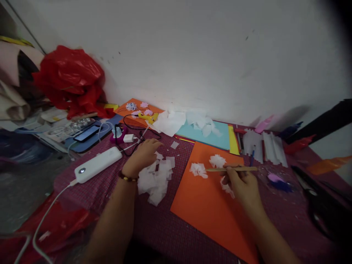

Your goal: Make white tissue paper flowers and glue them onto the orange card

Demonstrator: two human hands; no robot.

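My right hand (243,183) is closed around a thin wooden stick (216,169), held nearly level above an orange sheet of paper (206,212). Near the stick's left end sits one white ruffled paper tuft (198,169), with a second white tuft (217,161) just behind. A third white tuft (227,187) lies partly hidden beneath my right hand. My left hand (145,156) is over the far edge of a pile of white tissue squares (156,179). Its fingers reach to the right, apparently holding nothing, though their undersides are hidden.
A white power bank (98,165) with a cable lies at left. Farther back are a yellow glue gun (148,117), white tissue sheets (172,123) and a light blue sheet (217,137). Black scissors (313,198) lie at right, near a blue pen (252,156). A wall rises behind.
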